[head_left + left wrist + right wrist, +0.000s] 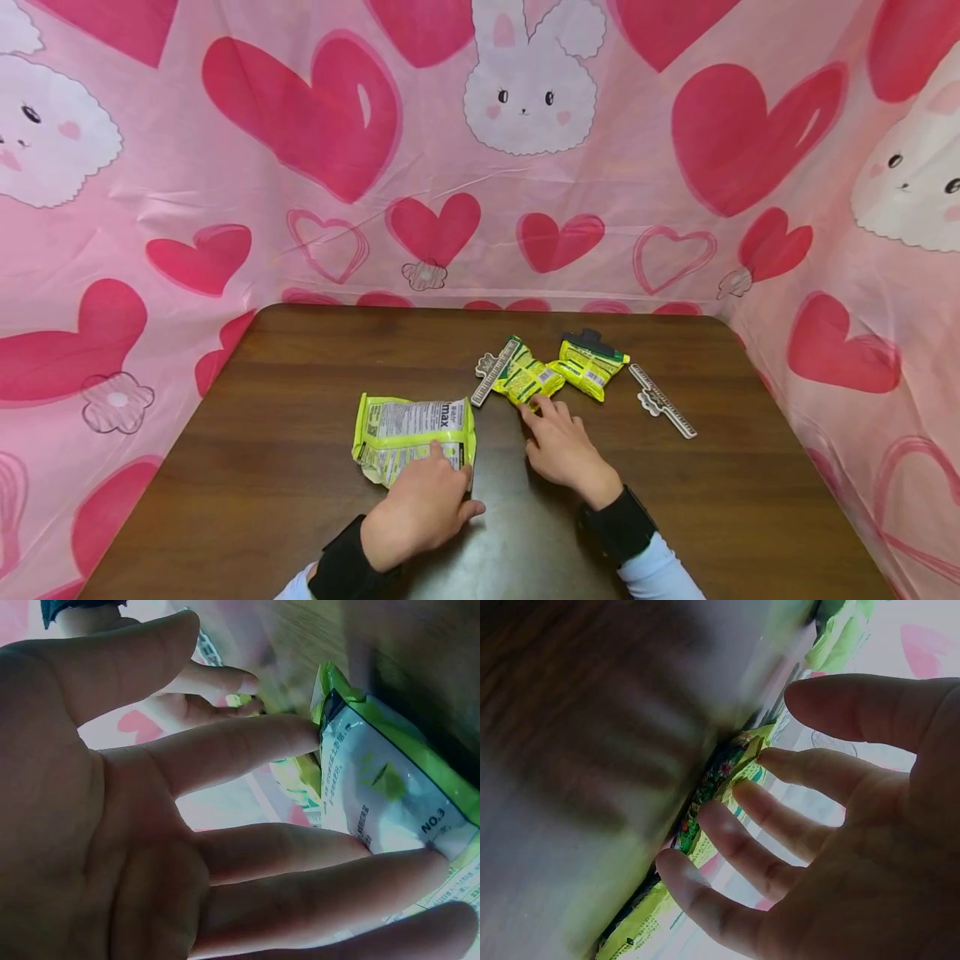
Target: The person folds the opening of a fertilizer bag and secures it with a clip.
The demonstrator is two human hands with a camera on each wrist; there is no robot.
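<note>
A large yellow-green snack bag (416,417) lies flat on the left of the table, printed side up. My left hand (427,504) rests on its near edge with fingers extended; in the left wrist view the fingertips touch the bag (394,780). Farther back lies a small yellow packet (528,379) with a white bag clip (495,372) along its left end. My right hand (566,454) reaches to its near edge, fingers spread and touching or almost touching it. To its right, a second small packet (588,371) carries a black clip (592,342) on top.
Another white bag clip (663,402), marked like a ruler, lies loose at the right. The brown wooden table (712,500) meets a pink heart-and-rabbit cloth (442,158) at the back and sides.
</note>
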